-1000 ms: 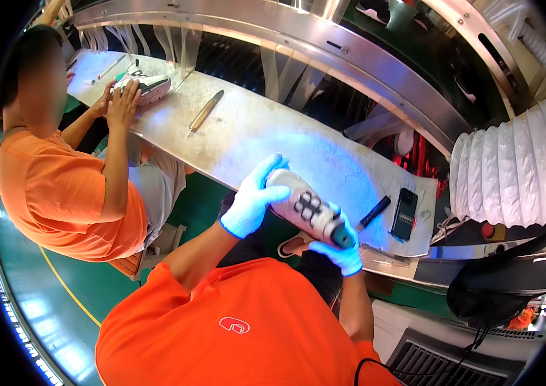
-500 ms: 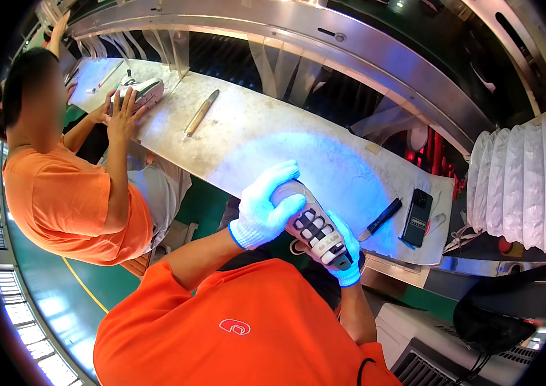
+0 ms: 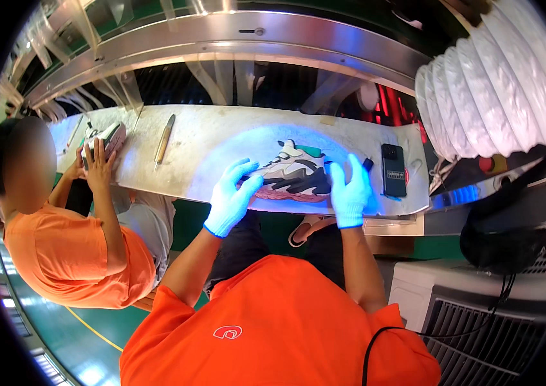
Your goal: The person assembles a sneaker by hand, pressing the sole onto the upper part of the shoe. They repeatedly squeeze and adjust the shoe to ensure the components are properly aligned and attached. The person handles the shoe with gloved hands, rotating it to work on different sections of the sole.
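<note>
A sneaker (image 3: pixel 293 172) in white, grey and black, with a green lining and a pinkish sole, stands upright on the bench under a bluish light, toe to the left. My left hand (image 3: pixel 230 198) wears a white knit glove; its fingers and thumb are spread at the toe, and whether they touch it is hard to tell. At the heel, my right hand (image 3: pixel 350 193), gloved the same way, is open with fingers pointing forward. Behind the right hand's fingertips the dark handle of a knife-like tool (image 3: pixel 367 165) partly shows.
On the pale worktable (image 3: pixel 215 122) lie a phone (image 3: pixel 394 171) at the right and a wooden-handled pointed tool (image 3: pixel 165 140) at the left. A co-worker (image 3: pixel 73 238) at the left handles another shoe (image 3: pixel 111 137). A metal-framed machine (image 3: pixel 221 35) runs behind; a white duct (image 3: pixel 491 90) hangs right.
The sneaker, held tilted over my lap before, now stands on the bench. My hands have moved forward with it and spread apart. The whole view has shifted.
</note>
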Demonstrator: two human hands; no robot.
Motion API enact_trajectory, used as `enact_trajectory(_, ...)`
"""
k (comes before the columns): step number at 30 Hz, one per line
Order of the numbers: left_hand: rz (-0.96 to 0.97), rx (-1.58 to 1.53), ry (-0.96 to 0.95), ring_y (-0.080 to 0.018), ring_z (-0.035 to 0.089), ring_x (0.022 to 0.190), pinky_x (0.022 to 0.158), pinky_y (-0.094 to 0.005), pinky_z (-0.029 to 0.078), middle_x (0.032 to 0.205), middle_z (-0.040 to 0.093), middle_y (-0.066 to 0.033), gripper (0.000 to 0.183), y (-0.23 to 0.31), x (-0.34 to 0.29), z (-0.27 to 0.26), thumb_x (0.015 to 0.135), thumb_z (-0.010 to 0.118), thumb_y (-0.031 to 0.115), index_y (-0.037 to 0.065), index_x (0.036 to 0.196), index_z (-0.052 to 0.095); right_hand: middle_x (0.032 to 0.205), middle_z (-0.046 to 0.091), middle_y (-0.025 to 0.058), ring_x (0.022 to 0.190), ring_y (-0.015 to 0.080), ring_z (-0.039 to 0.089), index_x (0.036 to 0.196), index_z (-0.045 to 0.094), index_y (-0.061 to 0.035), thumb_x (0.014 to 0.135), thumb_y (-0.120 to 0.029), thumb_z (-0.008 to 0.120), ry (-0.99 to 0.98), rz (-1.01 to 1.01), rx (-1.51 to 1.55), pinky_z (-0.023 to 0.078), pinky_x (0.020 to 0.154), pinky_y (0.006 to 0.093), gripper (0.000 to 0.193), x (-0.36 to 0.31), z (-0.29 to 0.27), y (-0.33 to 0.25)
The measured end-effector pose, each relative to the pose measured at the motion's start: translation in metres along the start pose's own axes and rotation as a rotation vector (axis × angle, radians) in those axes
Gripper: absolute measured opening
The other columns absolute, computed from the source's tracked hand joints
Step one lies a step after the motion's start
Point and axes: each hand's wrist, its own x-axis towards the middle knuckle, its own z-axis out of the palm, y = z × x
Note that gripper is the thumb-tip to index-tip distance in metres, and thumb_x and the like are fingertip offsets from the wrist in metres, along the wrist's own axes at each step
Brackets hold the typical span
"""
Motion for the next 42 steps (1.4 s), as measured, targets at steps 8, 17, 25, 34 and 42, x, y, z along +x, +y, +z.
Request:
enact_trajectory(8, 0.274, 0.496, -0.121, -0.0452, 0.061, 0.147, 0.122, -0.0503, 0.051, 0.163, 0.061, -0.0244, 0.100, 0.049, 0.006, -0.016, 0.080, 0.096, 0.045, 0.002, 0.162, 0.058, 0.171, 0.049, 0.0259, 0.146, 0.0480, 0.056, 0.167, 0.049, -0.0064, 0.099, -0.031, 0.080, -0.017, -0.048, -0.381, 0.051, 0.117, 0.0597, 0.079, 0.000, 0.010, 0.060)
enact_trajectory(17, 0.217, 0.852, -0.326, -0.0439, 0.074, 0.119, 0.104, -0.0496, 0.059, 0.138, 0.073, -0.0199, 0.101, 0.075, 0.029, 0.037, 0.066, 0.088, 0.035, 0.010, 0.160, 0.060, 0.124, 0.078, 0.0272, 0.112, 0.0431, 0.077, 0.175, 0.034, -0.0053, 0.089, -0.029, 0.085, -0.121, 0.216, -0.215, 0.060, 0.098, 0.0536, 0.103, 0.025, -0.009, 0.034)
enact_trajectory(25, 0.012, 0.631, -0.371, -0.0358, 0.081, 0.115, 0.102, -0.0440, 0.063, 0.129, 0.082, -0.0206, 0.093, 0.093, 0.049, 0.030, 0.070, 0.094, 0.041, 0.006, 0.153, 0.070, 0.085, 0.075, 0.0168, 0.076, 0.0313, 0.074, 0.132, 0.072, -0.0026, 0.098, -0.032, 0.082, -0.127, 0.171, 0.218, 0.059, 0.074, 0.0465, 0.046, 0.016, -0.008, 0.076)
enact_trajectory(34, -0.014, 0.428, -0.365, -0.0330, 0.083, 0.106, 0.098, -0.0418, 0.064, 0.123, 0.085, -0.0203, 0.097, 0.055, 0.072, 0.017, 0.065, 0.100, 0.042, 0.005, 0.151, 0.072, 0.072, 0.065, 0.0116, 0.063, 0.0187, 0.057, 0.092, 0.074, -0.0028, 0.101, -0.033, 0.084, -0.339, -0.046, 0.401, 0.048, 0.061, 0.0399, 0.033, -0.034, -0.034, 0.021)
enact_trajectory(42, -0.049, 0.511, -0.355, -0.0343, 0.084, 0.107, 0.097, -0.0423, 0.065, 0.122, 0.084, -0.0220, 0.103, 0.059, 0.069, 0.020, 0.064, 0.100, 0.044, 0.004, 0.155, 0.069, 0.072, 0.061, 0.0221, 0.060, 0.0345, 0.057, 0.083, 0.065, -0.0010, 0.100, -0.041, 0.084, -0.419, -0.063, 0.339, 0.046, 0.060, 0.0478, 0.047, -0.024, -0.025, 0.030)
